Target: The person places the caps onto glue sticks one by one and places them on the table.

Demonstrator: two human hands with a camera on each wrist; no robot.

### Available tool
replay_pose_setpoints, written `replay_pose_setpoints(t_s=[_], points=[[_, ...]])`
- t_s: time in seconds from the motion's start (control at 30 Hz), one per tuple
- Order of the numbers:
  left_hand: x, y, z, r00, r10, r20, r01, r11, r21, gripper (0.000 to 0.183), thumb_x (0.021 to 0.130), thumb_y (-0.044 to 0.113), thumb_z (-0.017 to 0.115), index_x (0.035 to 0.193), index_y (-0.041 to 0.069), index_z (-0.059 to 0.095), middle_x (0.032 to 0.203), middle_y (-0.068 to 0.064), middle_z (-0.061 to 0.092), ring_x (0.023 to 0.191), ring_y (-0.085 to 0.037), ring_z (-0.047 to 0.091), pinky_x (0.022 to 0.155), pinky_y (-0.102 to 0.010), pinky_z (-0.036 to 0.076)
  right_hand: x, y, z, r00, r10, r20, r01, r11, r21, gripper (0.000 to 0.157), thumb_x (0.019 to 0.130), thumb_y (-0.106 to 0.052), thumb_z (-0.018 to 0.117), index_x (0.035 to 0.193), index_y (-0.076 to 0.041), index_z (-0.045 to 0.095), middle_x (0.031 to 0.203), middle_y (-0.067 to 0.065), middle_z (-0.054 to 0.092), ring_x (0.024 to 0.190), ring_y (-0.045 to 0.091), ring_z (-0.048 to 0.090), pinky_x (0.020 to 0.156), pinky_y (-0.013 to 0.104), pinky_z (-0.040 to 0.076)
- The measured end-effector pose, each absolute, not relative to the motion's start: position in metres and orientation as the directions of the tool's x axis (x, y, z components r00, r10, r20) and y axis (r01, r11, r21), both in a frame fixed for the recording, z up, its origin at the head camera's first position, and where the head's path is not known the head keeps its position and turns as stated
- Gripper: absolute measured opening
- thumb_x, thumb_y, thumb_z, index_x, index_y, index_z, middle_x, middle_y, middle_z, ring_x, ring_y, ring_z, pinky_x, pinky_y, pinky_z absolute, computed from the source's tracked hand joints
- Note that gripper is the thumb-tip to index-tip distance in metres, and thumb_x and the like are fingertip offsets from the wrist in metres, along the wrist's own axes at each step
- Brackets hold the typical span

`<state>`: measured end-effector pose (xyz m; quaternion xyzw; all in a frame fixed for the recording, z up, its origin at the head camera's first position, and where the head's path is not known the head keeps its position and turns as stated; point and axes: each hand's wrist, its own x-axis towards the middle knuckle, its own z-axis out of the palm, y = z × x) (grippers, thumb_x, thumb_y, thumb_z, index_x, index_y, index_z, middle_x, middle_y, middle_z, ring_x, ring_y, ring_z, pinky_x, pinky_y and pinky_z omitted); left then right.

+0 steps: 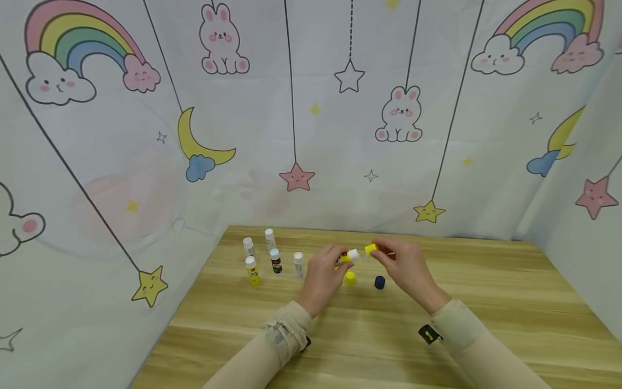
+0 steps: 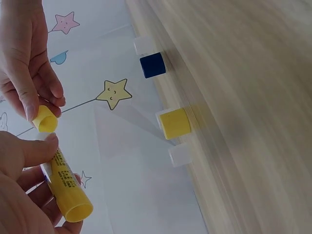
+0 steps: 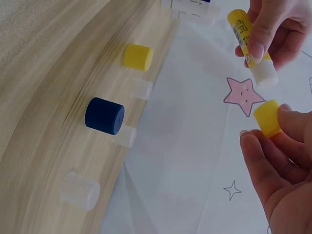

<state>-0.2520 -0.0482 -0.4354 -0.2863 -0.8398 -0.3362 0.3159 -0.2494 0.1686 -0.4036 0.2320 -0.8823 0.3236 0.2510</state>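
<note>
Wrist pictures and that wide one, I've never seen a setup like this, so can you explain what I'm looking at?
There's no robot here, just a person's two bare hands. The wide picture comes from a head camera looking forward and down; the two tilted ones come from cameras on each wrist.

The left hand holds a yellow tube with a white end. The right hand pinches a small yellow cap close to that end.

On the wooden table, five upright tubes stand on the left. Nearer the middle sit another yellow cap, a dark blue cap and some pale, see-through pieces. Behind hangs a patterned backdrop.
</note>
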Motion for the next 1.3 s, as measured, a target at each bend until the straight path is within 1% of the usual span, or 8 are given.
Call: replay_pose_setpoints(t_s=[0.13,0.33,0.57,0.73,0.97,1.17,1.3], points=[[-0.252,-0.045,-0.435,-0.634,0.274,0.723,0.696,0.609,0.379,0.027,0.083,0.011,0.084,0.107,0.009,0.07,0.101,-0.002,0.066,0.086,-0.015,0.065,0.075,-0.024,0.054,-0.248,0.166,-0.403,-0.752,-0.25,0.61,-0.592,0.663,-0.458,0.026,0.09,-0.016,0.077,0.114,-0.006,0.075,0.098,0.002,0.073,0.083,0.013,0.07,0.069,0.027,0.058],[-0.252,-0.043,-0.435,-0.625,0.274,0.731,0.699,0.613,0.368,0.028,0.082,0.011,0.085,0.105,0.01,0.07,0.099,-0.001,0.065,0.085,-0.013,0.064,0.075,-0.024,0.054,-0.247,0.163,-0.404,-0.74,-0.259,0.62,-0.6,0.671,-0.436,0.025,0.09,-0.016,0.077,0.113,-0.005,0.075,0.097,0.003,0.072,0.082,0.014,0.07,0.068,0.027,0.059],[-0.251,-0.043,-0.433,-0.639,0.274,0.719,0.688,0.621,0.375,0.027,0.083,0.014,0.084,0.105,0.009,0.069,0.099,0.0,0.064,0.085,-0.012,0.063,0.075,-0.024,0.053,-0.247,0.161,-0.405,-0.744,-0.269,0.612,-0.6,0.671,-0.435,0.024,0.091,-0.017,0.076,0.114,-0.008,0.074,0.099,0.001,0.072,0.082,0.011,0.07,0.069,0.025,0.058],[-0.249,-0.044,-0.432,-0.644,0.273,0.714,0.683,0.627,0.376,0.027,0.083,0.014,0.084,0.105,0.01,0.069,0.099,0.0,0.064,0.085,-0.011,0.062,0.075,-0.024,0.053,-0.246,0.159,-0.406,-0.733,-0.285,0.617,-0.617,0.66,-0.429,0.025,0.091,-0.016,0.076,0.114,-0.008,0.074,0.097,0.0,0.071,0.082,0.011,0.069,0.069,0.025,0.058],[-0.248,-0.044,-0.435,-0.651,0.269,0.71,0.685,0.61,0.397,0.028,0.082,0.012,0.085,0.105,0.01,0.07,0.099,0.001,0.064,0.086,-0.011,0.063,0.075,-0.023,0.053,-0.244,0.158,-0.408,-0.742,-0.289,0.604,-0.612,0.659,-0.437,0.024,0.09,-0.018,0.076,0.113,-0.01,0.074,0.096,-0.001,0.07,0.082,0.01,0.068,0.069,0.023,0.057],[-0.246,-0.043,-0.435,-0.65,0.273,0.709,0.687,0.609,0.396,0.027,0.084,0.015,0.083,0.107,0.011,0.069,0.1,0.0,0.063,0.087,-0.013,0.064,0.075,-0.024,0.053,-0.243,0.158,-0.411,-0.749,-0.282,0.599,-0.61,0.646,-0.459,0.024,0.092,-0.018,0.075,0.114,-0.009,0.074,0.099,-0.001,0.072,0.084,0.01,0.069,0.07,0.022,0.057],[-0.247,-0.043,-0.435,-0.648,0.27,0.713,0.686,0.614,0.391,0.028,0.084,0.016,0.083,0.108,0.011,0.069,0.1,0.001,0.063,0.087,-0.011,0.063,0.075,-0.024,0.054,-0.243,0.158,-0.411,-0.749,-0.276,0.602,-0.61,0.642,-0.465,0.024,0.092,-0.017,0.074,0.115,-0.009,0.074,0.099,-0.001,0.072,0.084,0.009,0.069,0.07,0.022,0.057]])
